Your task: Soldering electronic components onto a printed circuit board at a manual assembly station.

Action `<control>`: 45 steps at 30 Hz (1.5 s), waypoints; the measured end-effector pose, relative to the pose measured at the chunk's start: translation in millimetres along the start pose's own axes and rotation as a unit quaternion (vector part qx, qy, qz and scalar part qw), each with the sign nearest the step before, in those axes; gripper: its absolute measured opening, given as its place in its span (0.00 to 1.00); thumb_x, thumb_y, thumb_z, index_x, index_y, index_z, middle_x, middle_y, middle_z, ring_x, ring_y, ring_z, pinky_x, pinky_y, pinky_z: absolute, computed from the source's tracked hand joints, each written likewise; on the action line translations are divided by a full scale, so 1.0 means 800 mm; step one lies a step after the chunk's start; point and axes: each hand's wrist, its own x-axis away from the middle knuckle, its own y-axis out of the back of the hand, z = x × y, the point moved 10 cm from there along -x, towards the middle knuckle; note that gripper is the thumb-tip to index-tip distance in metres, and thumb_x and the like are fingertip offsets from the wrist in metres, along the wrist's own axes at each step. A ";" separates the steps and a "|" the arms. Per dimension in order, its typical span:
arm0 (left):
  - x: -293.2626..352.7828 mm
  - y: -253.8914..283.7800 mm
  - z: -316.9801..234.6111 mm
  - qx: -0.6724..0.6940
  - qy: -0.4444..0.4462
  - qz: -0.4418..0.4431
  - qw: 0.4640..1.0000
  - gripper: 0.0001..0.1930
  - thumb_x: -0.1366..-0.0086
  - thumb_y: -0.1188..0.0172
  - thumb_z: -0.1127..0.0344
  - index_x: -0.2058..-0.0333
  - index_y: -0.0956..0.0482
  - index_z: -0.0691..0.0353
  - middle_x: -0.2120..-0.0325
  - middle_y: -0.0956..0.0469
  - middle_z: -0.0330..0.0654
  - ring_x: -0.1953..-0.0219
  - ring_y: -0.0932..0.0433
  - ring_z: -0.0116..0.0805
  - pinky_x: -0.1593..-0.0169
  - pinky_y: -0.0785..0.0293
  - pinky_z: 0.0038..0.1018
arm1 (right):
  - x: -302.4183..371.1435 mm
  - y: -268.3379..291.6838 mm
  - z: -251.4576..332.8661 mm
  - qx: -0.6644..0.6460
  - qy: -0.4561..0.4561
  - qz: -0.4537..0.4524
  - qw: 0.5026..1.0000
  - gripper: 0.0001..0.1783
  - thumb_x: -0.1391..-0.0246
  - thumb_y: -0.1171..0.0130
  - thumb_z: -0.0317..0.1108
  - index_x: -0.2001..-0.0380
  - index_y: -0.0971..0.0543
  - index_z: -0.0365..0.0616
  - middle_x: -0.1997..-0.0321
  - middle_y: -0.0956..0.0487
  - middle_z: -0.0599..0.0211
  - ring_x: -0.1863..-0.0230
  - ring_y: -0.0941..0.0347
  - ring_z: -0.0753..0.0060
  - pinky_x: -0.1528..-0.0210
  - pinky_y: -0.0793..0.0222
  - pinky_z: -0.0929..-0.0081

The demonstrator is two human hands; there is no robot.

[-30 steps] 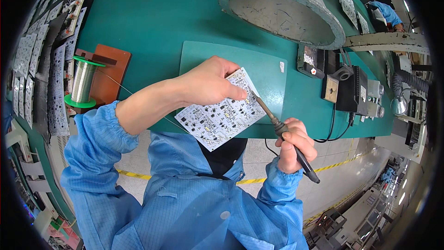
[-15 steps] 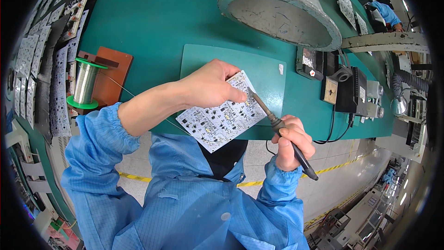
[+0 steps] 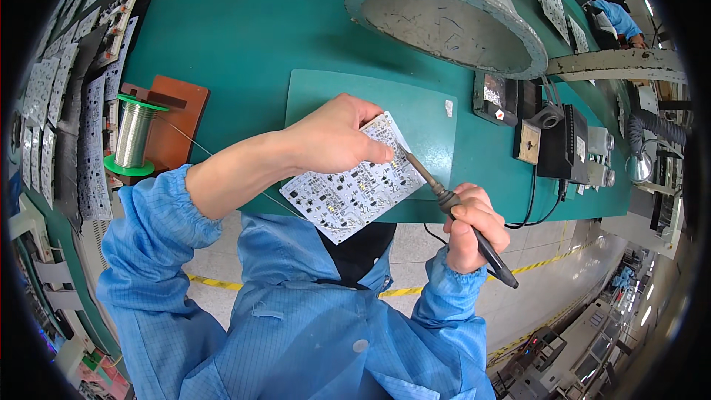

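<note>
My left hand (image 3: 337, 137) grips a white circuit board (image 3: 348, 196) by its upper left edge, the thumb lying on the face with the small parts. The board is tilted over the near edge of a green mat (image 3: 318, 92). In my right hand (image 3: 478, 228) is a soldering iron (image 3: 444, 196) with a dark handle. Its tip touches or hovers just over the board's upper right part, close to my left thumb; which of the two I cannot tell. Solder wire runs from a spool (image 3: 133, 133) with green rims, passing under my left forearm toward the board.
A metal fume hood (image 3: 452, 26) hangs over the far side of the bench. Right of the mat stand a black soldering station (image 3: 564, 147) and a small tip-cleaner box (image 3: 527, 144). Several circuit boards (image 3: 95, 141) are racked at the left. Another person's blue sleeve (image 3: 618, 18) shows far right.
My right hand and the iron's handle have shifted slightly right. The iron's tip stays at the same part of the board, and my left hand keeps its hold.
</note>
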 end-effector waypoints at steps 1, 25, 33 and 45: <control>0.000 0.000 0.000 0.000 0.000 0.001 1.000 0.12 0.44 0.36 0.71 0.59 0.19 0.67 0.68 0.18 0.41 0.65 0.23 0.27 0.59 0.27 0.26 | 0.000 0.001 0.000 0.001 0.000 0.000 1.000 0.13 0.47 0.39 0.39 0.68 0.21 0.38 0.88 0.30 0.68 0.79 0.35 0.69 0.63 0.33 0.60; 0.001 -0.001 0.000 -0.015 0.016 -0.003 1.000 0.12 0.44 0.37 0.71 0.60 0.19 0.68 0.68 0.18 0.43 0.66 0.22 0.29 0.59 0.27 0.27 | -0.014 0.012 0.006 -0.015 0.000 -0.017 1.000 0.13 0.52 0.37 0.37 0.76 0.21 0.36 0.86 0.29 0.67 0.82 0.36 0.70 0.69 0.33 0.64; -0.004 0.004 -0.002 -0.028 0.002 -0.003 1.000 0.13 0.44 0.37 0.71 0.60 0.19 0.68 0.68 0.18 0.43 0.66 0.22 0.29 0.59 0.27 0.27 | -0.021 0.011 0.006 -0.011 -0.002 -0.020 1.000 0.12 0.56 0.39 0.34 0.77 0.23 0.33 0.88 0.34 0.67 0.81 0.41 0.69 0.68 0.39 0.62; 0.044 -0.013 -0.054 0.033 -0.052 0.015 0.998 0.14 0.42 0.37 0.72 0.58 0.22 0.71 0.65 0.18 0.42 0.65 0.22 0.26 0.59 0.25 0.25 | -0.005 0.068 -0.052 0.181 -0.106 -0.171 0.963 0.22 0.38 0.49 0.40 0.47 0.28 0.35 0.57 0.22 0.58 0.62 0.28 0.71 0.50 0.35 0.73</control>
